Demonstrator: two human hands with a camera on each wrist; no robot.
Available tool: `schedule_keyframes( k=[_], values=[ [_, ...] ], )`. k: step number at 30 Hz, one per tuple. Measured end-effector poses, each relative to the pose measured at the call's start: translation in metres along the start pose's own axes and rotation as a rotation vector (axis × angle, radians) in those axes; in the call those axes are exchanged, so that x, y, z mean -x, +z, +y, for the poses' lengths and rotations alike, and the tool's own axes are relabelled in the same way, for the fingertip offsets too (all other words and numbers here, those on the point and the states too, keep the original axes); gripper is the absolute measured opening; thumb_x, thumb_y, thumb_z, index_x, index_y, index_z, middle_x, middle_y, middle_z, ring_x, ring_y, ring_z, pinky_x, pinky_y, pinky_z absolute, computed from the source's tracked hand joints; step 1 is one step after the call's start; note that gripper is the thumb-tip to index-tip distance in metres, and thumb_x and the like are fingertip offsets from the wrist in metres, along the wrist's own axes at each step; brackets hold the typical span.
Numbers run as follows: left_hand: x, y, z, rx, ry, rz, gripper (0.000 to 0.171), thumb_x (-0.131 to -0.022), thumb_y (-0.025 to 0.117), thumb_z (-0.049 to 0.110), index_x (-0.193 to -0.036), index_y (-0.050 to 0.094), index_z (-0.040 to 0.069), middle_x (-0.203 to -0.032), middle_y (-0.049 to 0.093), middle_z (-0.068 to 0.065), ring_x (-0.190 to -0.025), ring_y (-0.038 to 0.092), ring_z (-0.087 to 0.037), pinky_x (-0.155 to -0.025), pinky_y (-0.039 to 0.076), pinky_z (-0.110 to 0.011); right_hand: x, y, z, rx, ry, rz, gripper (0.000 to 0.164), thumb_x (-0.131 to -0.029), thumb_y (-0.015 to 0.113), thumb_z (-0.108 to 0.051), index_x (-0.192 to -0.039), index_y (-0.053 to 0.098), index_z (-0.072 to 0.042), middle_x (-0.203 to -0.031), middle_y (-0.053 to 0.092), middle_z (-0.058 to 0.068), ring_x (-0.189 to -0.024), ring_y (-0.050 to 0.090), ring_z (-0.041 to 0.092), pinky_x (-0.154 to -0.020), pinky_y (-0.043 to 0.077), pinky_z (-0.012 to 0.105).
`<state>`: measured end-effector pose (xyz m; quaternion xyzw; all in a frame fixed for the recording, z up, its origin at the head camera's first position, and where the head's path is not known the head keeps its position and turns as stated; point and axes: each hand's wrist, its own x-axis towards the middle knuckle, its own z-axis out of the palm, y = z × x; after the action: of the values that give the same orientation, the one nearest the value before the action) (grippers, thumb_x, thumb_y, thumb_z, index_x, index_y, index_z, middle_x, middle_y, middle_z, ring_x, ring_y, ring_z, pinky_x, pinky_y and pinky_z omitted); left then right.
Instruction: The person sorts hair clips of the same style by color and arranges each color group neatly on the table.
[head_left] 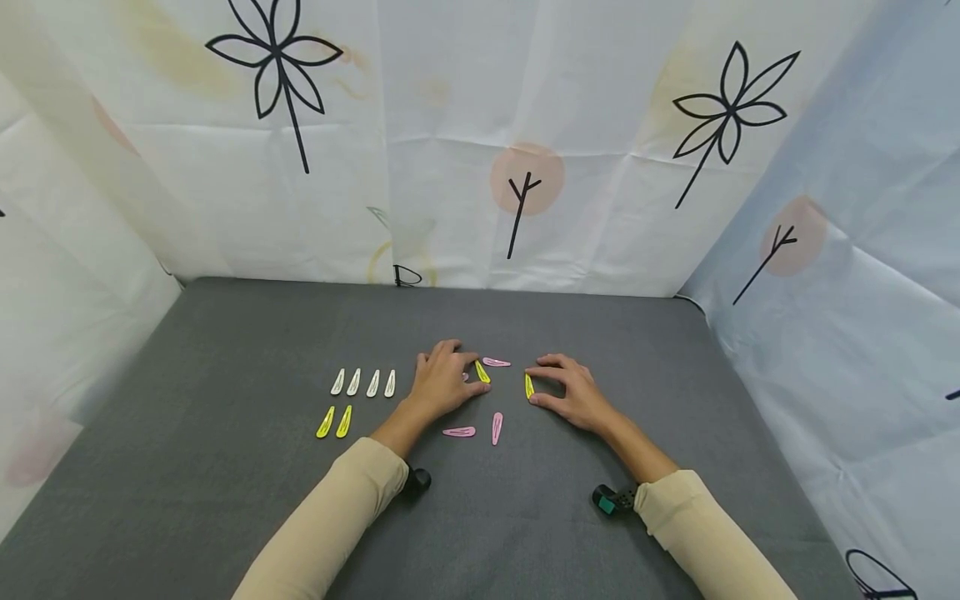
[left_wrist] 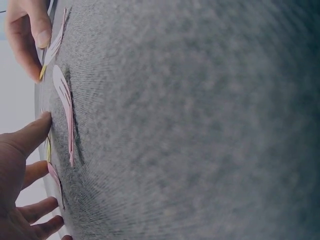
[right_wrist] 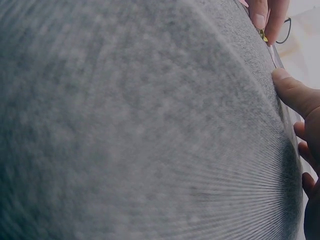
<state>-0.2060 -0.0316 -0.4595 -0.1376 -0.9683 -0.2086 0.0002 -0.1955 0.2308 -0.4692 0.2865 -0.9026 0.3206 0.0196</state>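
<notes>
My left hand (head_left: 442, 379) pinches a yellow snap hair clip (head_left: 483, 372) between thumb and index finger, low over the grey table. Across a small gap, my right hand (head_left: 573, 393) holds another yellow hair clip (head_left: 528, 386) by its two ends, also with thumb and index finger. Just beyond the left fingers lies a pink hair clip (head_left: 497, 362); one more pink clip (head_left: 465, 377) is mostly hidden beneath that hand. Nearer the body are two pink clips, one lying sideways (head_left: 459, 432) and one pointing away (head_left: 497, 428).
To the left, several white hair clips (head_left: 372, 383) form a row, with two yellow clips (head_left: 344, 421) side by side below it. Grey cloth covers the table (head_left: 247, 500). Printed white curtains (head_left: 450, 125) stand behind it and at both sides.
</notes>
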Motion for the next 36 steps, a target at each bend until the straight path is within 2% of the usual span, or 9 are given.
schedule_keyframes(
  k=[9,19,25,28,36],
  values=[
    [0.001,-0.001,0.0,0.049,0.003,0.007,0.052,-0.084,0.079,0.043,-0.128,0.069,0.018,-0.144,0.05,-0.015,-0.138,0.04,-0.031,-0.096,0.034,-0.057,0.0,-0.001,0.0,-0.008,-0.009,0.004,0.044,-0.085,0.08,-0.02,-0.126,0.069,-0.007,-0.135,0.055,0.02,-0.13,0.046,0.039,-0.105,0.025,0.065],
    [0.005,-0.006,-0.007,0.11,0.064,-0.011,0.052,-0.086,0.079,0.035,-0.132,0.065,0.015,-0.143,0.051,-0.015,-0.137,0.042,-0.032,-0.096,0.035,-0.057,0.001,0.001,-0.001,-0.004,0.0,0.01,0.046,-0.084,0.08,-0.02,-0.127,0.069,-0.008,-0.135,0.055,0.019,-0.131,0.046,0.038,-0.105,0.025,0.065],
    [0.011,-0.022,-0.016,0.168,0.179,-0.012,0.052,-0.087,0.079,0.028,-0.132,0.064,0.007,-0.144,0.049,-0.019,-0.134,0.046,-0.036,-0.096,0.041,-0.06,0.001,0.001,0.0,-0.012,-0.015,0.016,0.045,-0.084,0.08,-0.019,-0.126,0.069,-0.007,-0.135,0.055,0.02,-0.13,0.046,0.039,-0.105,0.025,0.066],
    [0.016,-0.033,-0.021,0.188,0.226,-0.005,0.051,-0.085,0.08,0.025,-0.13,0.065,0.004,-0.145,0.048,-0.019,-0.134,0.046,-0.038,-0.098,0.04,-0.064,0.001,0.002,0.0,-0.013,-0.017,0.018,0.045,-0.085,0.08,-0.019,-0.127,0.069,-0.007,-0.135,0.055,0.021,-0.13,0.046,0.04,-0.104,0.025,0.066],
    [0.036,-0.056,-0.043,0.218,0.277,0.026,0.051,-0.077,0.086,0.023,-0.121,0.071,0.002,-0.146,0.048,-0.017,-0.135,0.044,-0.038,-0.102,0.037,-0.063,0.001,0.001,0.0,-0.017,-0.009,0.013,0.046,-0.085,0.08,-0.019,-0.127,0.068,-0.007,-0.135,0.055,0.02,-0.13,0.046,0.04,-0.105,0.025,0.066]
  ],
)
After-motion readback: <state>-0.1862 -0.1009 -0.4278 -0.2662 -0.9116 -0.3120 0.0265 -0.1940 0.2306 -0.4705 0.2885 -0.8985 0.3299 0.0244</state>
